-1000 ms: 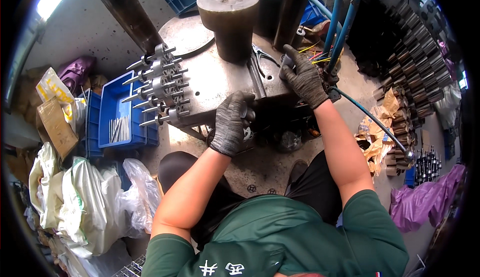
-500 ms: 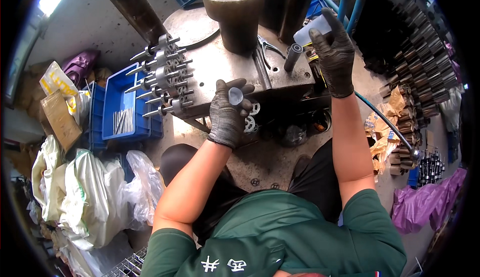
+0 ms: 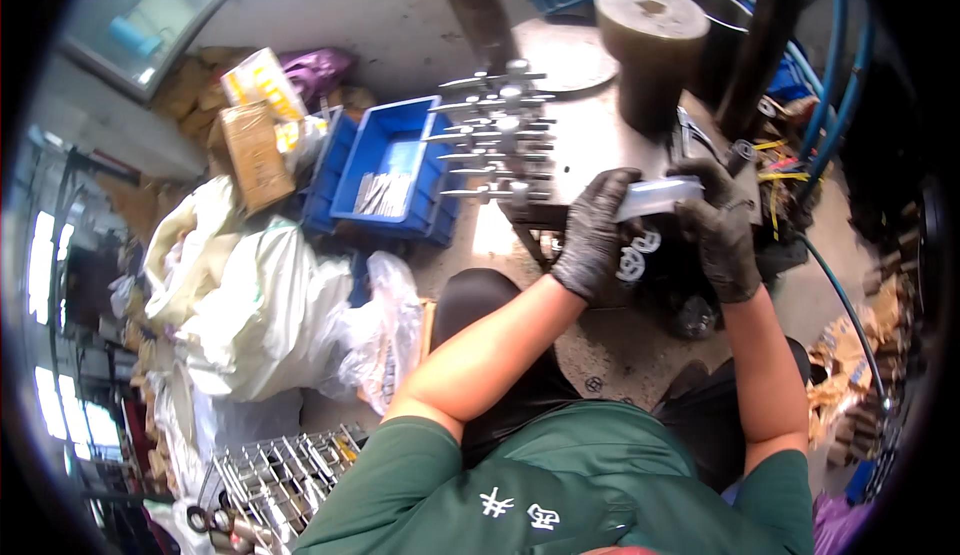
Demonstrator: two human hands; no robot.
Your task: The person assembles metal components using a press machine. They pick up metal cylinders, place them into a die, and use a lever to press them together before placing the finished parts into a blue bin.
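Observation:
A translucent white plastic bottle [image 3: 658, 198] lies nearly level between my gloved hands, above the front edge of the metal table [image 3: 580, 160]. My left hand [image 3: 596, 237] closes at its left end, thumb and fingers along the side. At the other end, my right hand [image 3: 724, 235] grips it with bent fingers. The small round cap seen earlier in my left hand cannot be made out apart from the bottle. Just left of my hands, a row of metal parts with pins [image 3: 505, 140] stands along the table's edge.
A thick metal post [image 3: 650, 65] rises from the table. Blue crates [image 3: 395, 145] holding metal rods stand to the left, by white sacks [image 3: 260, 305] and a cardboard box [image 3: 255, 155]. A wire rack [image 3: 285, 475] is at lower left. A blue hose [image 3: 845, 305] hangs at right.
My hands have come together: the right brought the bottle down and inward to the left hand, which held a small translucent cap. The view has swung left.

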